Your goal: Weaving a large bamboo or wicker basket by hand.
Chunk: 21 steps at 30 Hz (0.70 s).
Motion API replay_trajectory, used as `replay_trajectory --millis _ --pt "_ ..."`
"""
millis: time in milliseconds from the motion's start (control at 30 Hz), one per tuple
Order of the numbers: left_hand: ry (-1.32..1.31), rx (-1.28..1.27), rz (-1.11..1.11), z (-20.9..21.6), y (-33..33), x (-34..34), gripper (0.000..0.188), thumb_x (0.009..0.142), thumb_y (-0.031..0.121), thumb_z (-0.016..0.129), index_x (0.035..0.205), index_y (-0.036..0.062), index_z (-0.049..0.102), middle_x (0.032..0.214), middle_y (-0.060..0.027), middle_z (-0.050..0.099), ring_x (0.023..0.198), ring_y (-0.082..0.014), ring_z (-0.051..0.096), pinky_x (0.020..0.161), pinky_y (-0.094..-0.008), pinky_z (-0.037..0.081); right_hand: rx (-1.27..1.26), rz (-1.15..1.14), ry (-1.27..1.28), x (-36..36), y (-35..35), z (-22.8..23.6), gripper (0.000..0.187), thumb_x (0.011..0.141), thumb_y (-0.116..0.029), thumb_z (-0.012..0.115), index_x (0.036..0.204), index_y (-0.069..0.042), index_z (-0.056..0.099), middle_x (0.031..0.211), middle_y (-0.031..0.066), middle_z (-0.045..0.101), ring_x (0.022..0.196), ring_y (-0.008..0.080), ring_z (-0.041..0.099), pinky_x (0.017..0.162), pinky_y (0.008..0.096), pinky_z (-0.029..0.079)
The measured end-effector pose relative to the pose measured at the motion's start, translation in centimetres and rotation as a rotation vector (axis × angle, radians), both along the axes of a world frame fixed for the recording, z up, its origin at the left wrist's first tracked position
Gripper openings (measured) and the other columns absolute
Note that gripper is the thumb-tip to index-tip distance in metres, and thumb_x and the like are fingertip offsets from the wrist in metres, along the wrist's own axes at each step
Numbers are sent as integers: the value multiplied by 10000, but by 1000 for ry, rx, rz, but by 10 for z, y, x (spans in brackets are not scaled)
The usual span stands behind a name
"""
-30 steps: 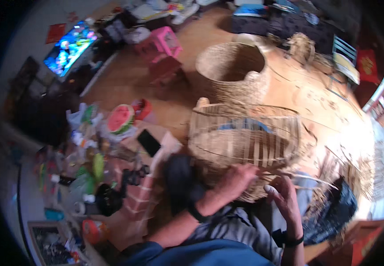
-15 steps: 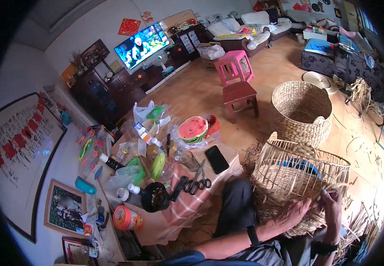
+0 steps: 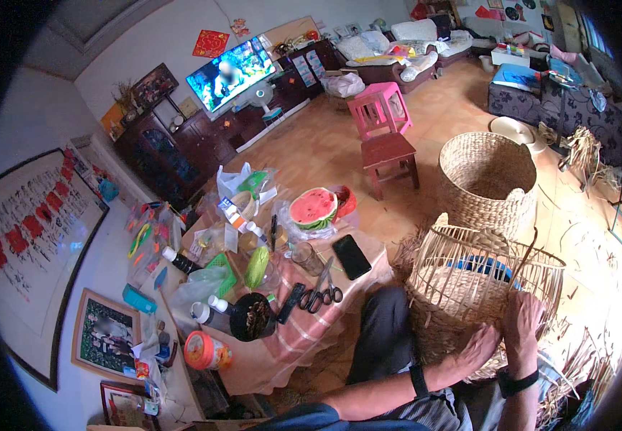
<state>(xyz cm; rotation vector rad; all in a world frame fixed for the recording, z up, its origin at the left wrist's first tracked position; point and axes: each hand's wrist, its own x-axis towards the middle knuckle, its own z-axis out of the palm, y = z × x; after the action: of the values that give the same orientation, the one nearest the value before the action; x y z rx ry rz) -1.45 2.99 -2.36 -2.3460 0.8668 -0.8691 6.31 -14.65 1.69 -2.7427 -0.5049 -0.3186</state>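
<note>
In front of me on the right stands a half-woven straw basket (image 3: 454, 320), with bare upright stakes above its plaited lower wall. Something blue (image 3: 489, 268) shows through the stakes. My left hand (image 3: 480, 348) is pressed to the near side of the weave, its fingers closed at the wall and partly hidden. Beside it, my right hand (image 3: 523, 320) is raised against the stakes, fingers curled. A thin straw strand (image 3: 526, 251) sticks up from that hand past the rim. Its fingertips face away, so the exact grip is hidden.
A finished basket (image 3: 487, 176) stands just beyond. Loose straw (image 3: 577, 366) lies at the right. The table (image 3: 311, 330) on my left carries scissors (image 3: 318, 294), a phone (image 3: 352, 257), a cut watermelon (image 3: 314, 208) and a black bowl (image 3: 252, 317). A red wooden chair (image 3: 388, 151) stands farther off.
My right hand has shifted slightly left and turned, its back now up against the stakes. The strand that stretched rightward from it now points upward. My left hand has barely moved.
</note>
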Motion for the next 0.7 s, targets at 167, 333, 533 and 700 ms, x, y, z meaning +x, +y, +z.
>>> replay_trajectory --millis 167,333,533,700 --pt "583 -683 -103 14 -22 12 350 913 14 460 1241 -72 546 1118 -230 578 1121 -377 597 1002 -462 502 159 -67 -271 15 9 10 135 869 -106 596 752 -38 601 708 207 613 663 412 632 583 500 465" --pt "938 -694 75 15 -32 19 278 945 57 418 1175 -67 514 1115 -275 550 1098 -410 595 959 -490 516 94 -136 -122 17 19 35 123 925 -164 625 852 -68 600 633 177 595 604 398 639 537 479 465" --pt "979 -753 176 -6 -40 26 236 902 48 488 1097 -74 540 1032 -268 578 1028 -414 626 850 -490 537 355 -129 -24 -7 9 31 283 857 -10 694 1125 -91 656 950 171 717 859 318 719 684 377 548" --pt "669 -656 106 1 -43 21 244 876 12 517 1106 -63 546 1082 -269 589 1058 -405 625 848 -498 532 1084 -226 344 -14 1 17 370 899 90 656 1247 -33 635 944 28 679 847 105 621 685 244 499"
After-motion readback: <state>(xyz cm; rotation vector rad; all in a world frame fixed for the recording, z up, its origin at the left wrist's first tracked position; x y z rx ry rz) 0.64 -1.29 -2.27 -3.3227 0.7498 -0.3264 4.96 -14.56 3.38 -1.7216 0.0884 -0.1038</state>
